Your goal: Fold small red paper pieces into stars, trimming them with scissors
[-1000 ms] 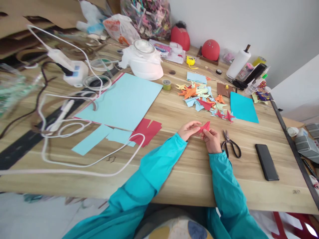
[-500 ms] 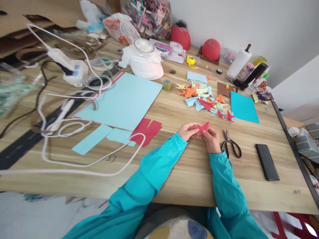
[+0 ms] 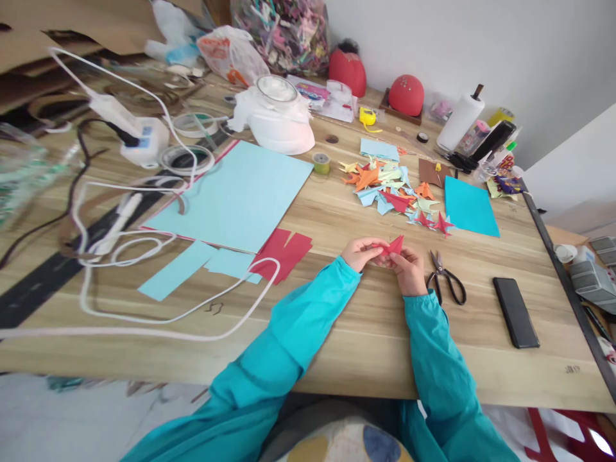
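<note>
L hand [image 3: 359, 255] & R hand [image 3: 410, 272] both have fingers closed on the red folded paper [image 3: 396, 246], held btwn them over the table [image 3: 356, 333], this side of the paper pile [image 3: 397, 201]. Scissors [image 3: 439, 270] lie just beside R hand; phone [image 3: 516, 313] further right.

Craft workshop, scissors [image 3: 439, 271], cut paper [image 3: 169, 272], tape measure [image 3: 367, 117]
</note>
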Demonstrator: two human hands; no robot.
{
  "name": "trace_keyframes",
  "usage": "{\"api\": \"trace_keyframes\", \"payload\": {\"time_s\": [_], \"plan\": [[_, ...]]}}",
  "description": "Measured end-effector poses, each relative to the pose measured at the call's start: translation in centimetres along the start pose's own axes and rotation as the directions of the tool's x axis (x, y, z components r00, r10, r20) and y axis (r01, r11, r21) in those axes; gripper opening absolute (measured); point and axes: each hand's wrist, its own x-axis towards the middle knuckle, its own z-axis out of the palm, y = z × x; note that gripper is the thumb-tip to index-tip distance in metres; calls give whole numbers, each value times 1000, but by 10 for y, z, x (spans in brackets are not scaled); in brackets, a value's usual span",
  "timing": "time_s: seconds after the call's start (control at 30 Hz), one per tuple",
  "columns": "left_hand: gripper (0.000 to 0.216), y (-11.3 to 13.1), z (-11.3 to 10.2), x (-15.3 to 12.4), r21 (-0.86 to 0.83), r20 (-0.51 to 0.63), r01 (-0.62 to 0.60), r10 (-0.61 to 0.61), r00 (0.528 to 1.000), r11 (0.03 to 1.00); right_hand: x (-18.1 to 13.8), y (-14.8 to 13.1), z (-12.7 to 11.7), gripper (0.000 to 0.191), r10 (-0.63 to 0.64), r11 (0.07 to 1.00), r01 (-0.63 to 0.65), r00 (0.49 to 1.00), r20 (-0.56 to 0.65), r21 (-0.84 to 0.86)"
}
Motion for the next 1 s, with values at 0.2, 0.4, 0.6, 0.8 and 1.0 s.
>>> {"api": "trace_keyframes", "payload": {"time_s": [0.2,0.4,0.6,0.8,1.0], "plan": [[23,-3,0,2,-30,22,-7,7,1000,1000,0,-2,0,9,56,997,-55,998,-19,48],[22,-4,1,1,-53,112,33,-27,993,998,0,-3,0,7,64,997,-64,998,-14,48],[19,-3,1,-1,-58,88,29,-24,996,998,-1,-2,0,8,75,997,-75,997,7,29],[26,0,4,-2,-23,48,2,-1,999,1000,0,0,0,9,85,996,-85,996,10,10],[32,-3,2,-1,-35,104,-28,32,994,999,0,0,1,16,80,995,-78,996,32,-55]]}}
